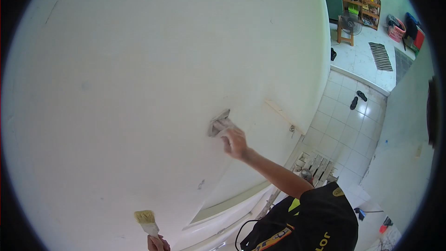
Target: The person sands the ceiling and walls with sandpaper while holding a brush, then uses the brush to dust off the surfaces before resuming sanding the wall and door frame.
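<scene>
Against the white wall (139, 88), my right hand (234, 140) presses a greyish, dusty scraper or pad (219, 123), its fingers wrapped round it; blur hides the tool's exact shape. At the lower left, my left hand (158, 243) grips the handle of a paint brush (147, 219), whose yellowish bristles point up and stand apart from my right hand. Below my right hand, a small dark mark (201, 184) shows on the wall.
A ledge (232, 201) juts out below. Down at the right are a white slatted rack (318, 167), black sandals (357, 100) on floor tiles, a striped mat (381, 56), a fan (350, 24), a shelf (370, 11) and a pink basket (396, 30).
</scene>
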`<action>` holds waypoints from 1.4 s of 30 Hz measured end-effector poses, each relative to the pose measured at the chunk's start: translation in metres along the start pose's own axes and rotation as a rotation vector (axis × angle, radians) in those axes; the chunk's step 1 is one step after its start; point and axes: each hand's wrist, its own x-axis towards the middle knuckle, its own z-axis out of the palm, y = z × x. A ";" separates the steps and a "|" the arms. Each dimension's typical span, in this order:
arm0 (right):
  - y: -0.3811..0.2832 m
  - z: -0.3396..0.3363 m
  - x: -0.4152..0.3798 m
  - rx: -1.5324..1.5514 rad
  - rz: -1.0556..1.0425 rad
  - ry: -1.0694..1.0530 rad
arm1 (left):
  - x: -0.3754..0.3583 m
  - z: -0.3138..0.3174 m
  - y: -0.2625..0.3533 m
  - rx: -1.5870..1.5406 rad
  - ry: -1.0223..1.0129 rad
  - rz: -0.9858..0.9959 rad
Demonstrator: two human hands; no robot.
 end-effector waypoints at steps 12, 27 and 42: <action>0.041 -0.004 0.038 -0.019 0.056 0.147 | 0.004 0.001 -0.002 -0.028 -0.030 0.016; 0.037 -0.008 0.057 0.007 0.256 0.179 | 0.005 0.003 -0.009 0.007 -0.057 -0.044; 0.040 0.011 0.016 0.007 0.403 0.226 | 0.021 0.023 -0.004 0.036 -0.121 -0.028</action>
